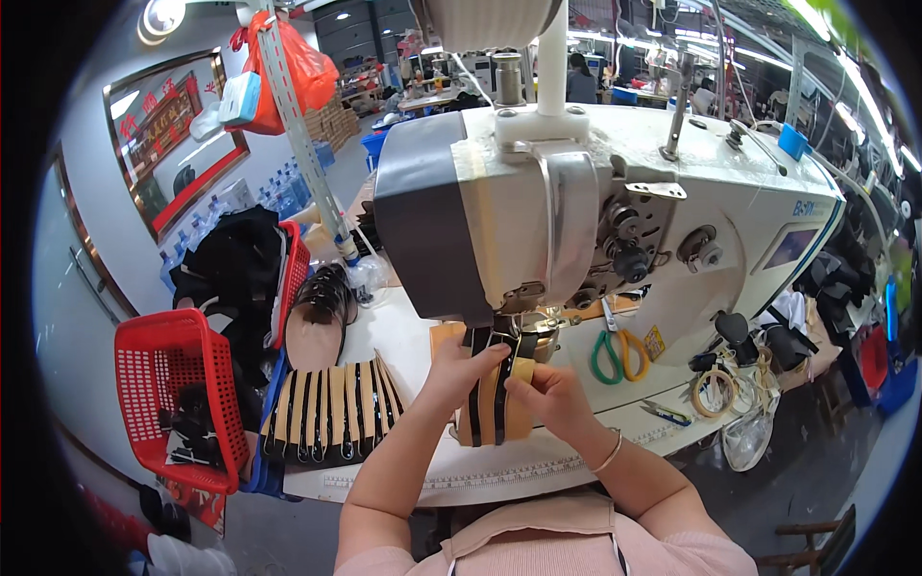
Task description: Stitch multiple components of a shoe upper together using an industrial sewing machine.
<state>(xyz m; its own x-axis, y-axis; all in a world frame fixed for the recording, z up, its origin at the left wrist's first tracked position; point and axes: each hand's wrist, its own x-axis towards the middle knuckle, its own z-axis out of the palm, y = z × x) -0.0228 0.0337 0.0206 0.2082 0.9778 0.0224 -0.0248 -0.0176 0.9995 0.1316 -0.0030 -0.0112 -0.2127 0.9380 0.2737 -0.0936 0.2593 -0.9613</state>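
Sewing machine (605, 182), upper centre.
I see the right hand (559, 396) pinching a striped piece (492, 411); the left hand (455, 372) lays its thumb across (its grip I can't tell).

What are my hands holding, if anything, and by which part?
A tan piece with black strips: the right hand pinches its right edge; the left hand lies across its upper left, its grip unclear.

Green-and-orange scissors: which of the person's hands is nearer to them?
Right. The right hand is left of the scissors and nearer the body; the left hand is farther left, on the black-striped tan piece.
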